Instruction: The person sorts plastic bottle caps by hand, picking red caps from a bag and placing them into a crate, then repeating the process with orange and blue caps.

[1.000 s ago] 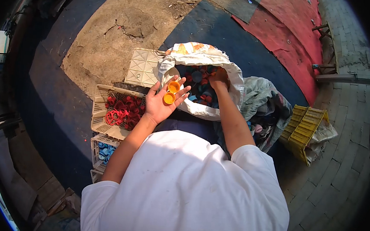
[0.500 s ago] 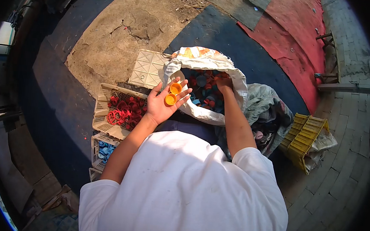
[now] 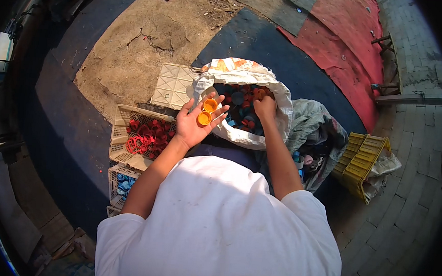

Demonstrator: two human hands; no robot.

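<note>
My left hand (image 3: 193,127) is palm up with its fingers spread, holding two orange caps, one (image 3: 210,105) near the fingers and another (image 3: 204,118) lower on the palm. Left of the sack's middle, that hand is over the rim of a white woven sack (image 3: 245,77). Inside the sack lie many red, orange and blue-grey caps (image 3: 237,97). My right hand (image 3: 265,108) reaches into the right part of the sack, fingers curled beside orange caps; what they hold is hidden.
A crate (image 3: 120,154) of red pieces (image 3: 152,138) and a crate (image 3: 113,184) of blue pieces (image 3: 125,183) stand at the left. A pale lattice panel (image 3: 171,86) lies behind. On the right are a grey-green bag (image 3: 307,118) and a yellow crate (image 3: 365,158).
My right hand has moved a little left and nearer to me inside the sack, and its curled fingers show more clearly. My left hand with the two caps stays almost in place.
</note>
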